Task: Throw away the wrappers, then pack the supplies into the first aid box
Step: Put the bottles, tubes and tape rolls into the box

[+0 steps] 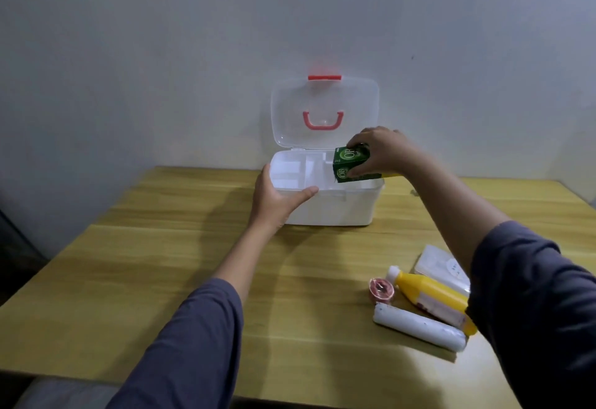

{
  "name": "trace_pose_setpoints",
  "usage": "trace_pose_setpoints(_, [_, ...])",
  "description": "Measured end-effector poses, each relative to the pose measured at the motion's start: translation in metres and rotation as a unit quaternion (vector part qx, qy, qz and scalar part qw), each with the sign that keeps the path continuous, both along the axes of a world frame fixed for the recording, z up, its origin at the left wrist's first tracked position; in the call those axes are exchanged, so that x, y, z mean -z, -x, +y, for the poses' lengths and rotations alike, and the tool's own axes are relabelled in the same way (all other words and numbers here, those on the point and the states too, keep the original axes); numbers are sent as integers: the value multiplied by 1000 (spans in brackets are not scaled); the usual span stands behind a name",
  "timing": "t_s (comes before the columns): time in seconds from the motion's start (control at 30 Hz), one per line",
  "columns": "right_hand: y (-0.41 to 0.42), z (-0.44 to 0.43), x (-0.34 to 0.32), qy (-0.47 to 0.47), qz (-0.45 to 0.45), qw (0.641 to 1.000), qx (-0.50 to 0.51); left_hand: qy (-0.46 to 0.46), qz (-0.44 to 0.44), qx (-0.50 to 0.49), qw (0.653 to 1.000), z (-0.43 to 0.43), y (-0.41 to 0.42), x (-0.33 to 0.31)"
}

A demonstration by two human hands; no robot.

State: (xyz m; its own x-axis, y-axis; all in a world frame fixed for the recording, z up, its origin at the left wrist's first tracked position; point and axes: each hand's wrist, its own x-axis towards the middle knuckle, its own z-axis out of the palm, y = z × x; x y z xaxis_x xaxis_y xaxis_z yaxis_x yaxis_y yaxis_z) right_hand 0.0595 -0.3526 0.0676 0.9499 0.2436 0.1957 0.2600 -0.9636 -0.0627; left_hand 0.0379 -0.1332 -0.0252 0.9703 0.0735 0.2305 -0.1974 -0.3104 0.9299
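The white first aid box (335, 208) stands open at the table's far side, its clear lid (324, 108) with a red handle leaning back against the wall. My left hand (277, 197) grips the box's front-left rim. My right hand (383, 152) holds a green carton (350, 163) tilted over the box's right side, its lower edge inside the rim. On the table at the right lie a yellow bottle (432, 295), a white roll (419, 326), a small pink tape roll (382, 291) and a clear flat pack (442, 266), partly hidden by my right sleeve.
The wooden table (161, 263) runs to a plain wall behind the box. Its front edge lies near the bottom of the view, with a dark gap at the left.
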Motion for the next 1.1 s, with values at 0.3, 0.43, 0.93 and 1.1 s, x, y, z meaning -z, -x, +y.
trace_pose_setpoints(0.3, [-26,29,10,128,3,991,-37,-15,-4,0,1000,-1,-3,2])
trace_pose_setpoints(0.43, [-29,27,0,108,34,993,-26,-16,-6,5,1000,0,-3,2])
trace_pose_setpoints(0.93, [-20,4,11,-102,36,994,-15,-3,-17,8,1000,1,-7,6])
trace_pose_setpoints(1.1, [-17,11,32,-99,32,994,-39,-10,-14,3,1000,1,-7,7])
